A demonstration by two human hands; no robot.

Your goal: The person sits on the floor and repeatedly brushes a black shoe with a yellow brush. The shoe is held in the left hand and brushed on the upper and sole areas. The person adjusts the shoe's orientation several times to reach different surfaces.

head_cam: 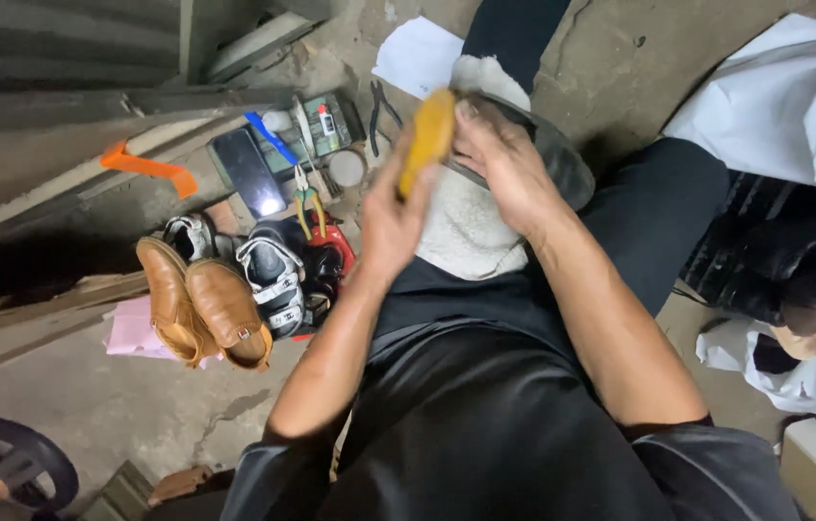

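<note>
A: Hands?

B: Left hand [391,217] clamped on a yellow brush [428,137], raised over the knee. Right hand [504,164] closed over the grey shoe [548,154], which rests on a white cloth [466,227] across the lap.

A: Surroundings?

B: Tan shoes [201,311] and white sandals [273,275] on the floor to the left. Pliers [309,205] and a phone [248,172] lie beyond them.

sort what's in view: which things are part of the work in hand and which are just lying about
In hand:
left hand gripping a yellow brush
right hand steadying a dark shoe
fleecy white cloth on the lap

Lying about:
tan leather shoes
white strapped sandals
pliers
orange strip
white paper
</note>
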